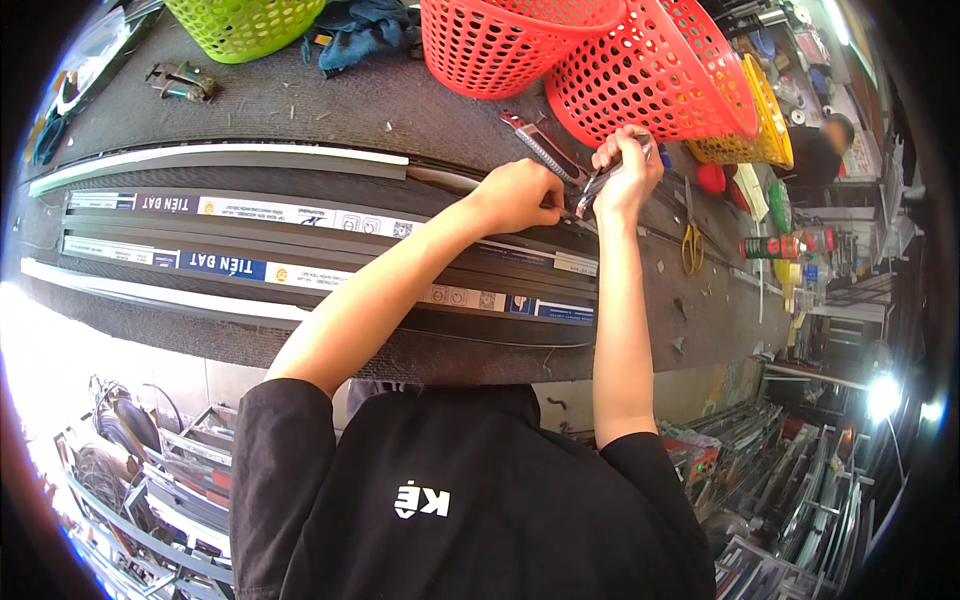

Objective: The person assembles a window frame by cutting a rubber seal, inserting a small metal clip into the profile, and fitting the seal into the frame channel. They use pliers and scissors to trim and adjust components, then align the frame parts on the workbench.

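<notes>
Dark profile strips point(330, 237) with printed labels run lengthwise across the bench in front of me. My left hand point(522, 196) is over their right part, its fingers curled in a pinch. What sits between those fingertips is too small to make out. Just to its right, my right hand point(627, 178) is wrapped round a metal hand tool point(594, 190) that looks like pliers. The tool's tip points down toward the strips, close to my left fingers. Beyond both hands a red-and-grey utility knife point(545, 146) lies on the bench, beside the red baskets.
Two red perforated baskets point(500, 50), a green basket point(240, 25) and a yellow basket point(765, 125) stand along the far side. A blue cloth point(362, 38), a small metal clamp-like tool point(181, 82) and yellow-handled scissors point(692, 245) lie about. Another person point(820, 150) is at far right.
</notes>
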The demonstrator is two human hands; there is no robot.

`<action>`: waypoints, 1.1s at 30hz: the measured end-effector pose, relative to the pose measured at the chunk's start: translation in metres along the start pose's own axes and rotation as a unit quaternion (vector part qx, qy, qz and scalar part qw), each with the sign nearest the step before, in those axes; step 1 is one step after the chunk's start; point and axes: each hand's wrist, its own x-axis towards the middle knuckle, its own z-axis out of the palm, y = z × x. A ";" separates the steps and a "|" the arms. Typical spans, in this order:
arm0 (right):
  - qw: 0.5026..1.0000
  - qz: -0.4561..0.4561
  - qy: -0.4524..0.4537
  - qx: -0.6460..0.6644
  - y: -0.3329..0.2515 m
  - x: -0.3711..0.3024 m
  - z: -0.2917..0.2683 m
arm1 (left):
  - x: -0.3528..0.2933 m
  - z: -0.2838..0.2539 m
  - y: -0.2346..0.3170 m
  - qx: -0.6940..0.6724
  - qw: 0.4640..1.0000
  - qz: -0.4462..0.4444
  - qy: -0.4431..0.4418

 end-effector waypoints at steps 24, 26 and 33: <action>0.974 -0.103 0.128 0.157 -0.077 -0.045 -0.254 | -0.072 0.016 0.097 0.096 0.994 -0.040 0.046; 0.974 -0.089 0.104 0.182 -0.064 -0.057 -0.279 | -0.110 0.042 0.137 0.003 0.987 -0.158 0.010; 0.990 -0.016 0.084 -0.114 -0.048 -0.119 -0.346 | -0.151 0.142 0.175 -0.265 0.768 -0.484 0.325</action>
